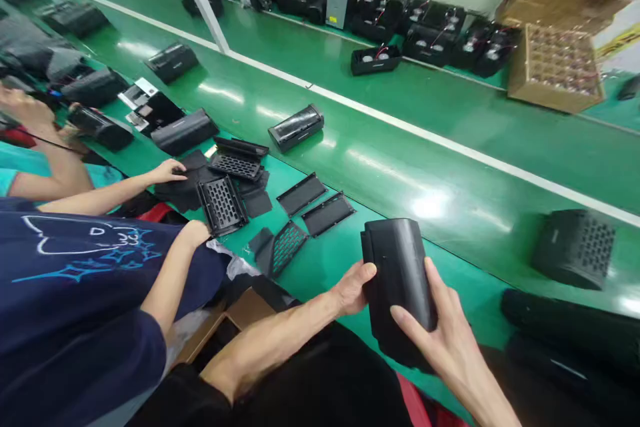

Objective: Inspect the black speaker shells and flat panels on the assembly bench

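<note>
A black plastic speaker housing (400, 273) with a rounded, glossy face is tilted up between my two hands above the green bench. My left hand (354, 288) grips its left edge, thumb on the front and fingers partly hidden behind it. From the right, my right hand (445, 320) clasps the housing, its thumb lying across the front and the other fingers along the far side. Left of it on the bench lie two flat black panels, an upper one (301, 194) and a lower one (329, 214). Nearer is a perforated black grille (289, 248) with a dark sheet beside it.
A co-worker's hand (167, 171) rests by black sheets and grilles (223, 203) at left. Another housing (297, 127) stands on the green conveyor (370, 147); a perforated one (575, 248) is at right. An open cardboard box (250, 310) sits below the bench edge.
</note>
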{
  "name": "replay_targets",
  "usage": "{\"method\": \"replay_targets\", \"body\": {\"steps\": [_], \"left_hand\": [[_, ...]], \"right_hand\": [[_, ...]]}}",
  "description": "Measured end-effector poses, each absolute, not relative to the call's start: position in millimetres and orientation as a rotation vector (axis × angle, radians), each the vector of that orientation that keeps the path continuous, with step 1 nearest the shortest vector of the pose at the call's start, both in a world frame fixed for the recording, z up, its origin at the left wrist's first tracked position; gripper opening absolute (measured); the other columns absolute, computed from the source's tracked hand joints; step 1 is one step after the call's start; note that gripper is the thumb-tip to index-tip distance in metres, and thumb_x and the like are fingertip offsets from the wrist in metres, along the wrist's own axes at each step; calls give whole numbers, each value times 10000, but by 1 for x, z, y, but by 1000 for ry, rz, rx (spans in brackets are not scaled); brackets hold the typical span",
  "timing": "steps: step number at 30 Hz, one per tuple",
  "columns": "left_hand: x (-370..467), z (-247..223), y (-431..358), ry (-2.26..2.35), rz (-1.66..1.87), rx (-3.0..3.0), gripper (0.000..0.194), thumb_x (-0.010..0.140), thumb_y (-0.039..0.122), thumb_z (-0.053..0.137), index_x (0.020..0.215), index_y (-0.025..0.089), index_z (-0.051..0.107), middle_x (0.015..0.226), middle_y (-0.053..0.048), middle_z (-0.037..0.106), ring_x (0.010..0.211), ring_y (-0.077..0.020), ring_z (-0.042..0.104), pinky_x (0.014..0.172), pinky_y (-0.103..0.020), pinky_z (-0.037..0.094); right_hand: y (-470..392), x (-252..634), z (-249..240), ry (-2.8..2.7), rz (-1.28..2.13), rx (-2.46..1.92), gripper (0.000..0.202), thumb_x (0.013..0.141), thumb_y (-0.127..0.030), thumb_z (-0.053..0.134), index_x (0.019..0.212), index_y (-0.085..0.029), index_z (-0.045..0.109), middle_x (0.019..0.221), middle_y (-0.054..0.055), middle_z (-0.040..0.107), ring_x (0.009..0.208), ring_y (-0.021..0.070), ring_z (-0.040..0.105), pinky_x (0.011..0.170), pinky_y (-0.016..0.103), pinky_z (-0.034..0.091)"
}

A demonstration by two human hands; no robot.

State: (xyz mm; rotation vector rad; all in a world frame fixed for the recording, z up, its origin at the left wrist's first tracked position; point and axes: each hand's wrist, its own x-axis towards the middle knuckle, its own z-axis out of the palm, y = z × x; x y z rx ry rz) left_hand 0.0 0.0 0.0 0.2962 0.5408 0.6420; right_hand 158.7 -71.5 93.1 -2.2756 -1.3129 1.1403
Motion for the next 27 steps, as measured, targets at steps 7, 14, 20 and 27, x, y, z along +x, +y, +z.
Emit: {"method": "replay_targets", "body": {"steps": [7, 14, 20, 27], "left_hand": [[2, 6, -4, 565, 653, 325, 917, 651, 791, 839, 1225, 82, 749, 1154, -239, 784, 1179, -452, 711, 1017, -496, 553], [9, -1, -8, 609, 696, 320, 922, 695, 785, 821, 1296, 94, 714, 1251, -236, 757, 1212, -428, 702, 1069, -517, 538], [12, -7, -4, 744, 698, 248, 821, 728, 760, 807, 1215, 103, 732, 1167, -199, 779, 1137, -371, 726, 1021, -476, 557], [17, -13, -3, 1021, 839, 243, 731, 688, 673, 900, 1186, 195, 659, 1162, -100, 762, 1090, -286, 714, 977, -421, 562]], "right_hand": [[-75, 158, 86, -1302, 1205, -2225, 1063, 894, -702, 648, 1730, -375, 78, 1383, 140, 510, 1269, 401, 629, 1024, 582, 531], [-66, 163, 72, -1302, 1233, -2206, 1071, 889, -720, 654, 1732, -371, 93, 1415, 153, 540, 1302, 428, 607, 1077, 629, 477], [-82, 161, 64, -1231, 1168, -2008, 1040, 866, -664, 731, 1710, -342, 217, 1626, 153, 418, 1456, 422, 470, 1133, 600, 450], [-109, 113, 37, -819, 710, -2049, 1057, 718, -598, 869, 1578, -188, 412, 1536, 206, 463, 1430, 446, 461, 1185, 610, 371]]}}
